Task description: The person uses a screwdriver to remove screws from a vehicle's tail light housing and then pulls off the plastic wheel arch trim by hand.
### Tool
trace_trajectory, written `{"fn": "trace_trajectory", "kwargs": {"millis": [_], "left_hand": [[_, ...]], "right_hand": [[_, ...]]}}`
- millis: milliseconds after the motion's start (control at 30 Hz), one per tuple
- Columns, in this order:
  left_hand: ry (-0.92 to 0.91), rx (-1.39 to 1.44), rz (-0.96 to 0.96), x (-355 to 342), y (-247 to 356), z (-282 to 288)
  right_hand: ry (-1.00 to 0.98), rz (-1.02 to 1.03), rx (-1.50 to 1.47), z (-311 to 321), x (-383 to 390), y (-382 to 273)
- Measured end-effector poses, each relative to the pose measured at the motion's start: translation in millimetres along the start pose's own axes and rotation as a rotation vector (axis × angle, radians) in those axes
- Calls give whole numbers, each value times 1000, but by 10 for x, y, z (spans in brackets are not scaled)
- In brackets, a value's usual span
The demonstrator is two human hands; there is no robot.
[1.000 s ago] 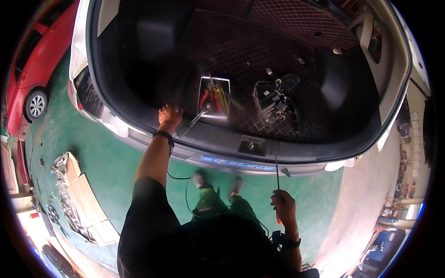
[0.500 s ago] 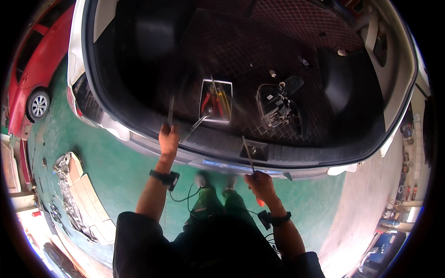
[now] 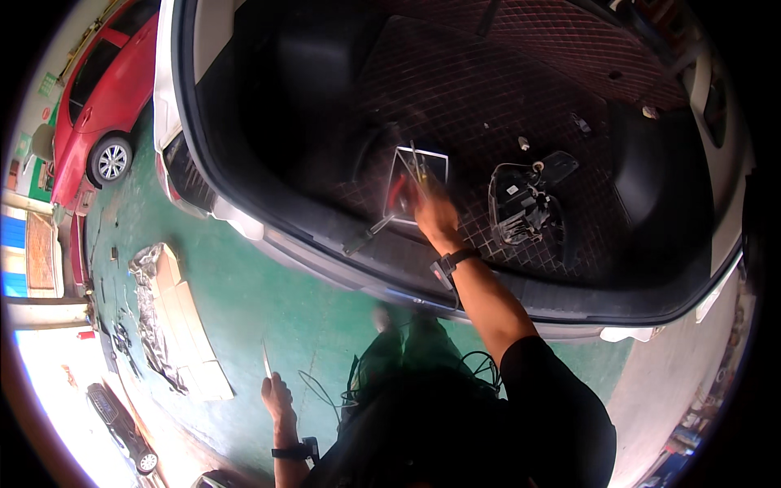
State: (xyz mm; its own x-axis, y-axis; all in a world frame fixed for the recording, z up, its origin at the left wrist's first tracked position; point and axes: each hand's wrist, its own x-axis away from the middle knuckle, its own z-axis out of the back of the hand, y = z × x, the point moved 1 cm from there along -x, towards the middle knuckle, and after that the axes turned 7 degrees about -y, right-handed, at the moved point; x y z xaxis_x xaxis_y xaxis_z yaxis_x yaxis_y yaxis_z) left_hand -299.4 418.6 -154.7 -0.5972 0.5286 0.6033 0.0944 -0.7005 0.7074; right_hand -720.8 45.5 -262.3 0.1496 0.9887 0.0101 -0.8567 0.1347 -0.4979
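Note:
Low at the left, away from the car, my left hand [image 3: 277, 396] is closed round a thin, pale, blade-like tool [image 3: 266, 359] that points up. My right hand [image 3: 438, 213] reaches into the open trunk, over a white-rimmed tray [image 3: 447, 167]. It appears closed on a thin-shafted tool, probably a screwdriver [image 3: 407, 165]; blur hides its grip end. Inside the tray lie red-handled pliers [image 3: 396, 195] and other hand tools, partly covered by the hand. A dark-handled metal tool [image 3: 370, 234] leans from the tray's near edge onto the trunk sill.
Right of the tray, a black lamp-like part [image 3: 529, 203] with exposed innards rests on the quilted trunk mat [image 3: 455, 89]. The white car's bumper [image 3: 325, 276] curves before me. Flattened cardboard [image 3: 183, 325] lies on the green floor; a red car [image 3: 106, 106] stands at far left.
My left hand has withdrawn from the trunk edge, down and left, with its thin tool. My right hand has moved up and forward over the tray. The view has shifted.

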Motion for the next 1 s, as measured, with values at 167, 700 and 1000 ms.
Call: {"fn": "trace_trajectory", "kwargs": {"millis": [167,700,1000], "left_hand": [[153,139,161,223,-497,253],[-2,11,114,251,-822,208],[-82,-89,89,-270,-828,583]], "right_hand": [[-118,-179,-30,23,-172,10],[-372,-197,-170,-253,-351,170],[-332,-220,-161,283,-45,9]]}}
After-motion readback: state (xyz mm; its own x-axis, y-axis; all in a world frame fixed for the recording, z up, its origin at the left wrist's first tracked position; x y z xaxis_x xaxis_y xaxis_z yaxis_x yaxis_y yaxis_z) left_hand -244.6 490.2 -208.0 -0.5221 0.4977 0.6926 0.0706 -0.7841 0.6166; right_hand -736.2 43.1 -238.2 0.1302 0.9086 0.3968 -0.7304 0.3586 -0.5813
